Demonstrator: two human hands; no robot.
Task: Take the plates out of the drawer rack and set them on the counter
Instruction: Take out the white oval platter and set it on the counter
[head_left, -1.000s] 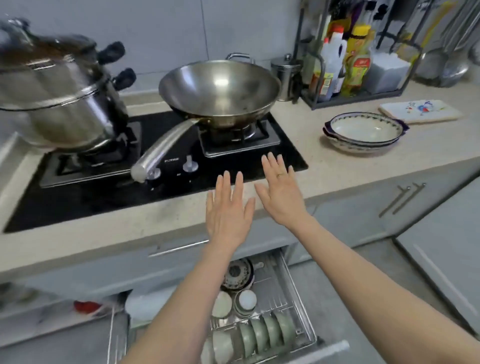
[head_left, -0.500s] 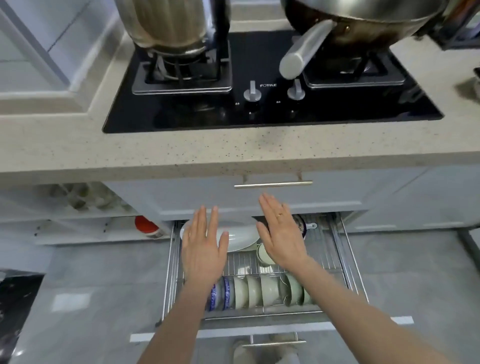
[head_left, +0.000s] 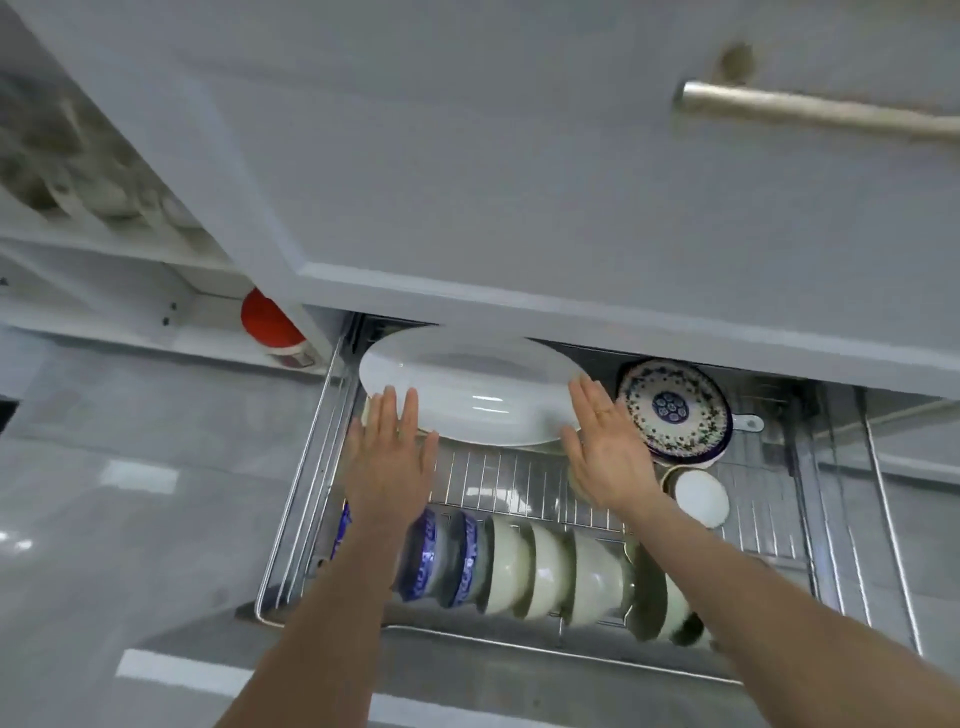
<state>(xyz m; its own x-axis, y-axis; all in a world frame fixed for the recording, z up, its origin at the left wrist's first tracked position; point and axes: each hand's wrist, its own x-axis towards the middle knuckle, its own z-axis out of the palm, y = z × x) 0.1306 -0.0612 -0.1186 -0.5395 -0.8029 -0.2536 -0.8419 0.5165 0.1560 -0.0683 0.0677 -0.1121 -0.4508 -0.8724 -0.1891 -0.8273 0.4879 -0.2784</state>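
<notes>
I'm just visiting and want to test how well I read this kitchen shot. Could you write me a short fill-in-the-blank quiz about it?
1. Both hands, left and right, are open, reaching for the large ____ platter.
2. The jar on the shelf left of the rack has a ____ lid.
3. The patterned dish lies to the platter's ____.

Missing words: white; red; right

— What's at the back of the pulled-out wire drawer rack (head_left: 311, 457)?
— Large white oval platter (head_left: 467, 387), patterned round dish (head_left: 672, 410) to its right.
— And in front?
— Row of upright bowls (head_left: 540, 569), small white bowl (head_left: 701, 496) behind its right end.
</notes>
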